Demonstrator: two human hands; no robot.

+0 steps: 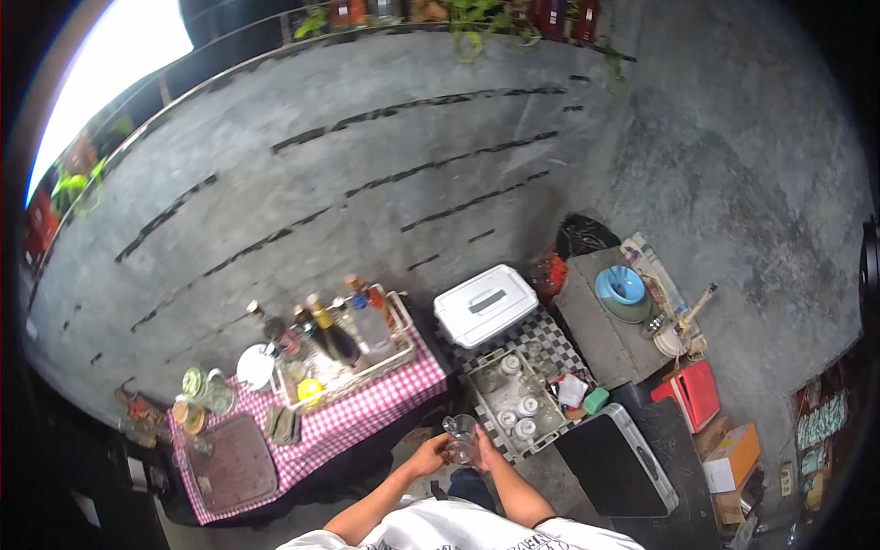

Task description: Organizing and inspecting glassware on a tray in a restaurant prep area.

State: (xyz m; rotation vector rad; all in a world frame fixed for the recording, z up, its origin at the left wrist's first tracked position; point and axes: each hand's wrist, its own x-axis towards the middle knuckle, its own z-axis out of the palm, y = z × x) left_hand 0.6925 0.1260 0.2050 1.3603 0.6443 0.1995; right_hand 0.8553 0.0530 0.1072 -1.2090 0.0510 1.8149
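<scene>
Transparent glassware (463, 438) is held in front of my body, between both hands. My left hand (433, 455) grips it from the left side, and my right hand (487, 450) wraps its right side. Whether it is one piece or more cannot be told. Just beyond my right hand, a whitish tray (474, 397) holds several upside-down or capped glass vessels (527, 405). That tray rests on a black-and-white checkered cloth (543, 331).
Left, a pink gingham tablecloth (344, 419) carries a brown tray (230, 460), a folded cloth (283, 425) and a bottle tray (405, 344). A white lidded box (485, 306) stands behind. Right are a black-and-silver case (612, 460), a green sponge (596, 401) and a blue bowl (620, 284).
</scene>
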